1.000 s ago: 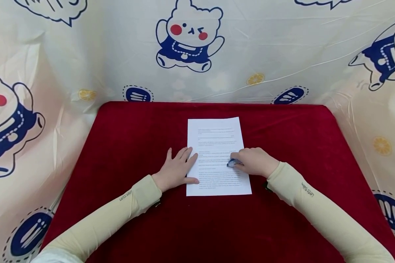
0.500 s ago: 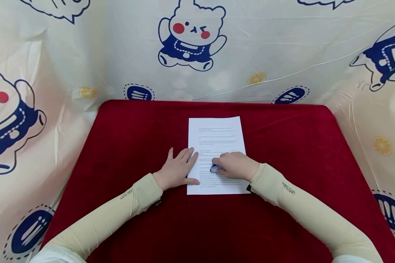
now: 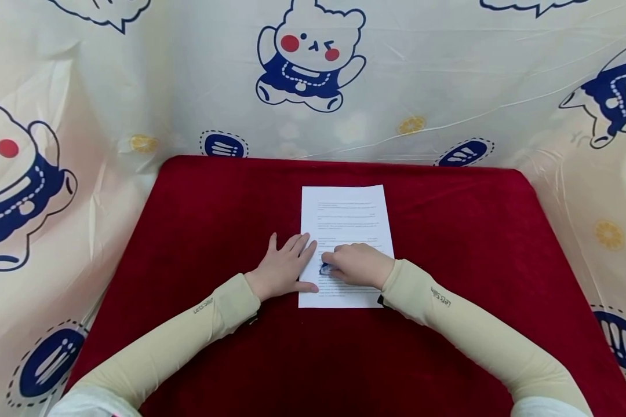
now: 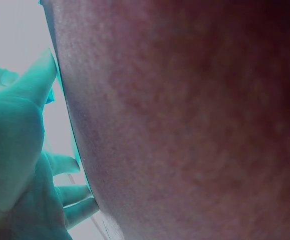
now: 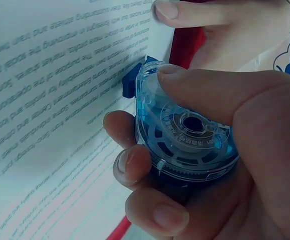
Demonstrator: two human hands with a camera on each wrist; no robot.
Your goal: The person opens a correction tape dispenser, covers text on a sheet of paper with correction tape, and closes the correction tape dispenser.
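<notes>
A printed white sheet (image 3: 344,202) lies on the red cloth. On its left edge my left hand (image 3: 280,271) rests with fingers spread, thumb and fingertips on the paper. My right hand (image 3: 359,264) grips a small clear-blue correction tape dispenser (image 5: 185,135) between thumb and curled fingers. In the right wrist view its blue tip (image 5: 130,81) is at the printed lines; whether it presses on them I cannot tell. From the head, the dispenser (image 3: 326,269) shows near the text's left side, close to the left hand. The left wrist view shows the left hand (image 4: 19,145) beside the paper.
A dark red velvet cloth (image 3: 229,197) covers the table around the sheet. Behind and at both sides hangs a pale curtain (image 3: 198,69) with cartoon bears and orange slices. Both forearms, in cream sleeves (image 3: 172,336), reach in from the front corners.
My right hand has moved left across the sheet with the dispenser, from the text's right side to its left side. The left hand has stayed in place on the paper.
</notes>
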